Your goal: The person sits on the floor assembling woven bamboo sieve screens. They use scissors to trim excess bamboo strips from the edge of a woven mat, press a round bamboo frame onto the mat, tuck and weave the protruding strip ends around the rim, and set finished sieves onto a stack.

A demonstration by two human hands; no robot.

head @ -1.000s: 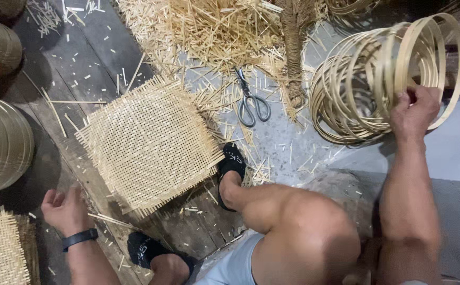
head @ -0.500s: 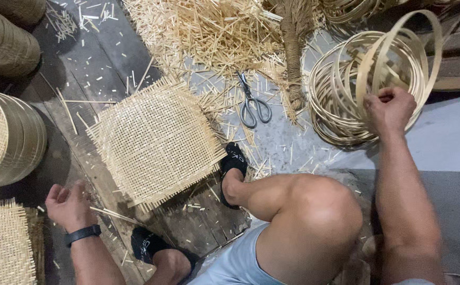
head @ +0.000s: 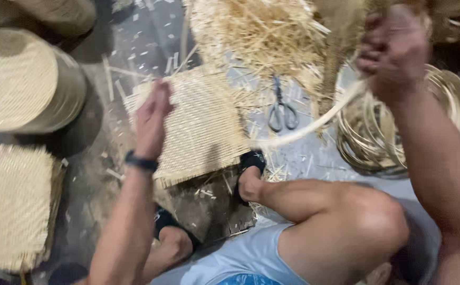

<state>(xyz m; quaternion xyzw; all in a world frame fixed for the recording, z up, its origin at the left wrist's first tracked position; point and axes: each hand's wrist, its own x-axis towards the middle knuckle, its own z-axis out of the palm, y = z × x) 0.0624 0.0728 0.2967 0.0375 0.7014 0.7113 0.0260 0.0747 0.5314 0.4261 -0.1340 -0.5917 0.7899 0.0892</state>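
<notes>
Right hand point(head: 393, 50) raised high at upper right, clenched around one pale cane strip point(head: 314, 124). Strip curving down and left from the fist, ending just above the right foot. Left hand point(head: 153, 119) reaching over the left edge of one square woven mat point(head: 198, 124) on the floor; fingers loosely spread, blurred, so cannot tell whether touching or gripping it. Black band on the left wrist.

No true container in sight. One coil of cane hoops point(head: 399, 137) on the floor under the right forearm. One pair of scissors point(head: 281, 111) lying between mat and coil. One heap of straw-coloured trimmings point(head: 261, 37) above the scissors. Two round woven stacks point(head: 24, 79) at upper left, one more flat woven panel point(head: 13, 206) at lower left.
</notes>
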